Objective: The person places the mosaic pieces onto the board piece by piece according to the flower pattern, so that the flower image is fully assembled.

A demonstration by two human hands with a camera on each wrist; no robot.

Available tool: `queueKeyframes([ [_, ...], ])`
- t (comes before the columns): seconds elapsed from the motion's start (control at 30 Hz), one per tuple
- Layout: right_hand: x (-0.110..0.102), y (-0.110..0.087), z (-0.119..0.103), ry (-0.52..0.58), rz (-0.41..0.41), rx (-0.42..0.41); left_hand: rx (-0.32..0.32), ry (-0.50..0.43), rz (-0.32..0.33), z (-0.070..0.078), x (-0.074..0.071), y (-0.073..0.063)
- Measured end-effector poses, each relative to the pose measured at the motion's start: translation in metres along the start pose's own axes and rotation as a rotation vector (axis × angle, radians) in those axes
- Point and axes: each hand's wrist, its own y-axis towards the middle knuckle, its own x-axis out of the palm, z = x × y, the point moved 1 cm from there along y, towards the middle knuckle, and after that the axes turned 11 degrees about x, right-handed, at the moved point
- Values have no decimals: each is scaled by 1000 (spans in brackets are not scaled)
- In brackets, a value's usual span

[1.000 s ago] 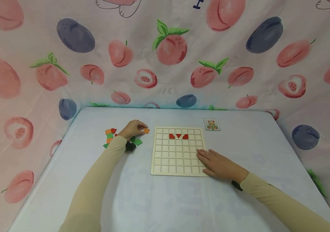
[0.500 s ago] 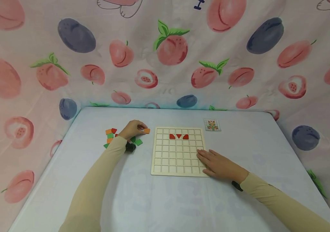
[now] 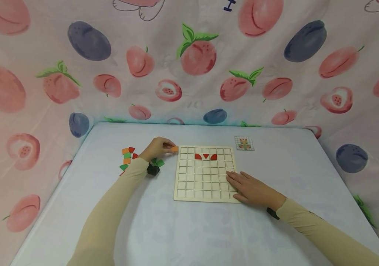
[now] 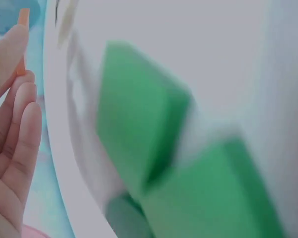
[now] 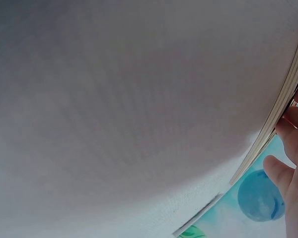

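Note:
My left hand point(image 3: 157, 148) pinches an orange square tile point(image 3: 175, 149) between thumb and fingertips, at the upper left corner of a pale gridded board point(image 3: 189, 186). The left wrist view shows the same tile point(image 4: 23, 20) edge-on in the fingers. A red quarter-round tile point(image 3: 198, 157), a red triangle tile point(image 3: 206, 156) and a second red quarter-round tile point(image 3: 213, 157) lie in a row on the board's second line of squares. My right hand point(image 3: 250, 188) rests its extended fingers on the board's right side; its wrist view catches the board's layered edge point(image 5: 283, 99).
Left of the board lie loose red, orange point(image 3: 127, 161) and green tiles, partly hidden by the left wrist. Green tiles point(image 4: 134, 109) loom close in the left wrist view. A small card with a tile flower pattern point(image 3: 244, 143) lies beyond the board's right corner.
My left hand has moved slightly right with the orange tile, from beside the board to its upper left corner. The right hand has stayed on the board.

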Motion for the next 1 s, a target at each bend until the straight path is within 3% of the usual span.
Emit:
queueKeyframes([
  [0.3,-2,-1,-1,15,-2,4,71,-52,-22,25,22,9],
  [0.57,-1,-1,0,12,-56,29,81,-76,-67,51,39,11],
  [0.77,0,-1,1,13,-63,32,115,-38,-88,58,52,13],
  [1.0,2,0,2,17,-58,30,108,-52,-123,61,60,15],
])
